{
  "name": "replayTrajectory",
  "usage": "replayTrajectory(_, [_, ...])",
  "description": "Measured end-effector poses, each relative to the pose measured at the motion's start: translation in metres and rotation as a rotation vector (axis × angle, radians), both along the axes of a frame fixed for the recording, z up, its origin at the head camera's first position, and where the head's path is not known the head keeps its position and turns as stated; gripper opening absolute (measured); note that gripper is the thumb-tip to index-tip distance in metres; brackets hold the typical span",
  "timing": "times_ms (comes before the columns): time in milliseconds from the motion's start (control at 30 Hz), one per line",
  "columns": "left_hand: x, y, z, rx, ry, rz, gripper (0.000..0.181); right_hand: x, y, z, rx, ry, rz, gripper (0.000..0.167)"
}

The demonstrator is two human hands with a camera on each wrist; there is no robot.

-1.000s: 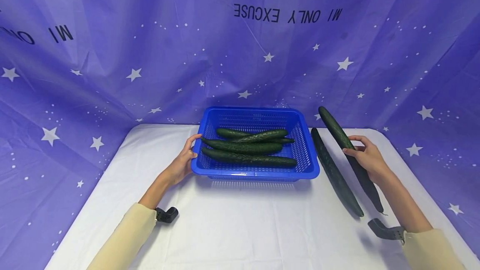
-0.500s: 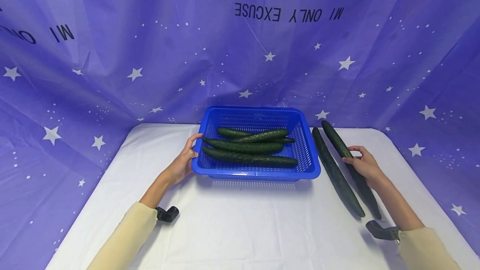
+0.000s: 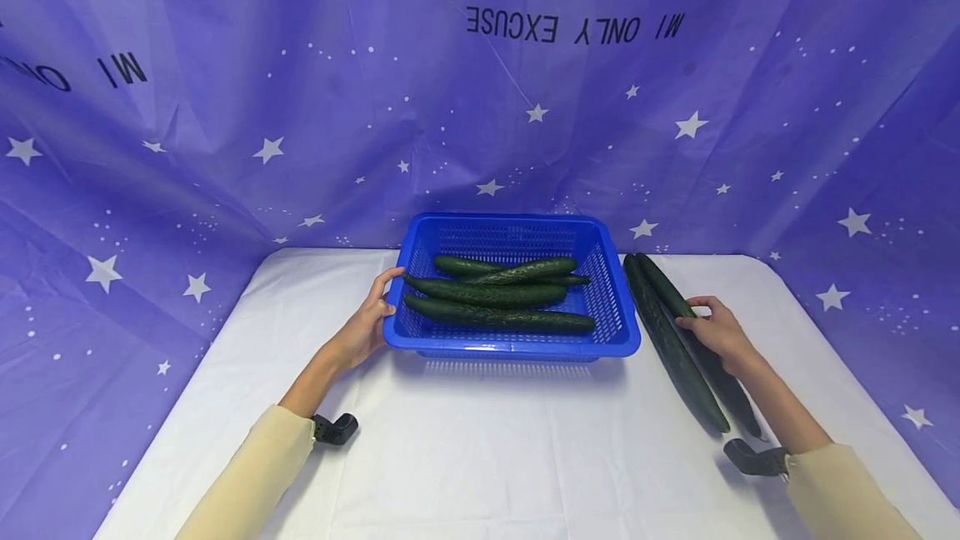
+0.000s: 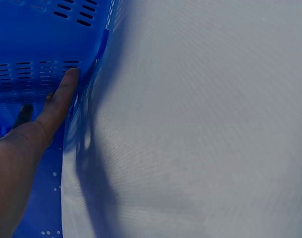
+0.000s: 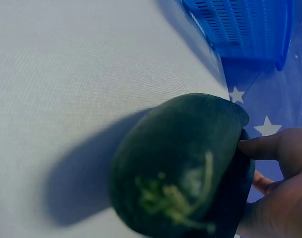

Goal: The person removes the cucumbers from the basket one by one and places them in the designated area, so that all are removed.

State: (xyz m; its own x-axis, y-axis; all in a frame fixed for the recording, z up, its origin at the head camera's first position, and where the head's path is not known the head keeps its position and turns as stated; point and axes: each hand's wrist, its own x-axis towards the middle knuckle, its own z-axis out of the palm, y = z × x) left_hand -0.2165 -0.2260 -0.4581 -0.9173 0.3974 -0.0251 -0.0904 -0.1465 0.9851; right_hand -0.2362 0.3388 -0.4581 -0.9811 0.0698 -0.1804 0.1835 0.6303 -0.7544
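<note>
The blue basket (image 3: 510,348) at frame centre is smooth, slightly glossy plastic; the cucumbers (image 3: 498,317) inside it look bumpy, with a dull sheen. The white tablecloth (image 3: 465,457) across the bottom looks matt, finely textured.

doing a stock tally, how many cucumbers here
6: in the blue basket, a front cucumber, middle one and two crossed behind; right of it, one on the tablecloth, one in the right hand. Others may be hidden.

Basket (image 3: 517,347): blue, slotted, sits upright. 4 dk-grn cucumbers (image 3: 498,317) inside, lying approx. lengthwise, rear pair crossed. To its R as I view it, inner cuke (image 3: 672,348), slim, slightly curved, slanted; outer cuke (image 3: 667,285) just beside, approx. parallel.
</note>
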Motion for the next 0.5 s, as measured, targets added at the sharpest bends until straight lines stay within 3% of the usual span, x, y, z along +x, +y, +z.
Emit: replayTrajectory(500, [-0.0007, -0.0004, -0.0001, 0.015, -0.008, -0.001, 0.072, -0.0008, 0.0012, -0.0005, 0.093, -0.025, 0.025, 0.060])
